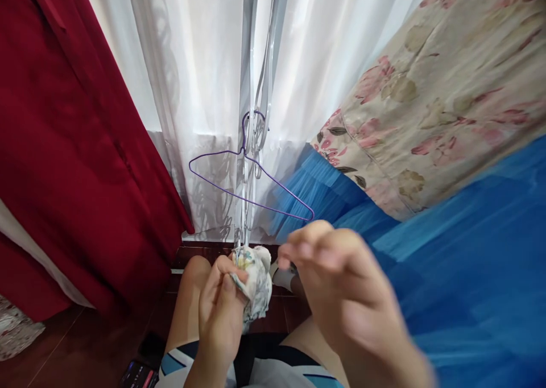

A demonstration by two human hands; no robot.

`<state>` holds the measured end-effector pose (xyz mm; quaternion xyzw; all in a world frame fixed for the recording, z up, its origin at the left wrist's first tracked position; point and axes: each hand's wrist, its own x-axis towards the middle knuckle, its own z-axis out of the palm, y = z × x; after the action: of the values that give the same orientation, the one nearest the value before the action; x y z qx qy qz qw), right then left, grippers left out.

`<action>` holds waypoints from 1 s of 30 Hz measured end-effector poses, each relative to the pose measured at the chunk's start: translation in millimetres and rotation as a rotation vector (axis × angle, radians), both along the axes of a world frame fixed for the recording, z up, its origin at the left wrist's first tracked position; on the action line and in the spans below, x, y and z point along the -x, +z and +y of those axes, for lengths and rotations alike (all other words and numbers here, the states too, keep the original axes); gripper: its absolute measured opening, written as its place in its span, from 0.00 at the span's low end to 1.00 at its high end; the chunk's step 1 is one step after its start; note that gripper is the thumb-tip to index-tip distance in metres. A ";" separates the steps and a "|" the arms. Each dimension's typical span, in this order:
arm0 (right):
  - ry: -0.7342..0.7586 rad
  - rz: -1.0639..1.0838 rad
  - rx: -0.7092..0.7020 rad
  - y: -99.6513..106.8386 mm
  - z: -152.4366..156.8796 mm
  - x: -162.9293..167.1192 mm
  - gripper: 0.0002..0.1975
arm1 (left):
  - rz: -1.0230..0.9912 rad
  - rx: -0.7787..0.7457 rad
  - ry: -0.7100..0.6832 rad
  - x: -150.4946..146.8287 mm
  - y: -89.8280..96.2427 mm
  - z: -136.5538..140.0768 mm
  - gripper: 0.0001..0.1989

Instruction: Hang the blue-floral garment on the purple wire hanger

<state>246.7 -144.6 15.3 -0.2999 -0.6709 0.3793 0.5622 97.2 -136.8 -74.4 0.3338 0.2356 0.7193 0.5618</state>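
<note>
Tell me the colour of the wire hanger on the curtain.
Purple thin wire hanger; head view.

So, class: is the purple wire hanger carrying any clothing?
No: the purple wire hanger hangs bare before the white curtain, while the left hand grips a bunched patterned cloth lower down.

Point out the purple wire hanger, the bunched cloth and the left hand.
purple wire hanger (pixel 251 202): head view, on its lower bar.
bunched cloth (pixel 258 283): head view, on the printed fabric beside the thumb.
left hand (pixel 222 314): head view, middle of the hand.
</note>
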 end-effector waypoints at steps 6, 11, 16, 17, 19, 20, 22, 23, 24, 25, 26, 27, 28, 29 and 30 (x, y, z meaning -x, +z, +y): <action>0.039 -0.062 0.364 -95.6 -1.8 23.3 0.23 | 0.502 -0.256 0.148 -23.8 -3.1 -17.5 0.09; 0.025 -0.041 0.426 -92.8 -3.0 2.3 0.16 | 0.742 -0.224 0.186 -17.2 -6.3 -9.9 0.26; 0.099 0.024 0.492 -75.9 9.9 -38.9 0.13 | 0.815 -0.103 -0.185 -23.1 -28.3 11.0 0.27; 0.144 0.025 0.516 -74.7 12.9 -50.0 0.13 | 0.751 -0.083 -0.346 -27.0 -36.3 14.0 0.26; 0.220 0.008 0.535 -70.2 21.8 -73.0 0.15 | 0.606 0.005 -0.543 -33.9 -52.1 18.0 0.29; 0.235 -0.018 0.529 -65.7 28.3 -84.0 0.15 | 0.554 0.066 -0.554 -35.4 -58.3 19.4 0.29; 0.176 -0.088 0.469 -52.4 46.8 -101.7 0.15 | 0.505 0.152 -0.484 -31.8 -63.2 21.4 0.28; 0.112 -0.127 0.420 -44.2 59.0 -107.6 0.15 | 0.501 0.159 -0.440 -26.5 -61.0 22.3 0.26; 0.034 -0.161 0.357 -36.0 73.1 -111.3 0.14 | 0.514 0.138 -0.402 -19.3 -55.5 22.9 0.25; -0.042 -0.192 0.283 -28.4 88.7 -112.6 0.14 | 0.552 0.099 -0.355 -10.7 -47.0 23.2 0.22; -0.110 -0.215 0.205 -21.8 105.4 -111.6 0.14 | 0.625 0.050 -0.294 -1.5 -36.2 23.2 0.19; -0.153 -0.234 0.140 -16.4 122.7 -108.7 0.14 | 0.731 -0.003 -0.224 7.6 -24.0 22.7 0.16; -0.168 -0.248 0.093 -12.4 139.7 -104.1 0.15 | 0.854 -0.054 -0.149 16.2 -11.3 21.9 0.13; -0.160 -0.256 0.068 -9.4 156.0 -98.0 0.16 | 0.981 -0.101 -0.083 24.0 0.9 21.0 0.11; -0.136 -0.256 0.060 -7.3 170.8 -90.8 0.17 | 1.091 -0.142 -0.030 30.8 11.4 20.3 0.10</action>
<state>337.4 26.2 8.0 -0.4074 -0.7036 0.3187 0.4873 66.4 -116.5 -63.0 0.6987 0.4387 0.4479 0.3446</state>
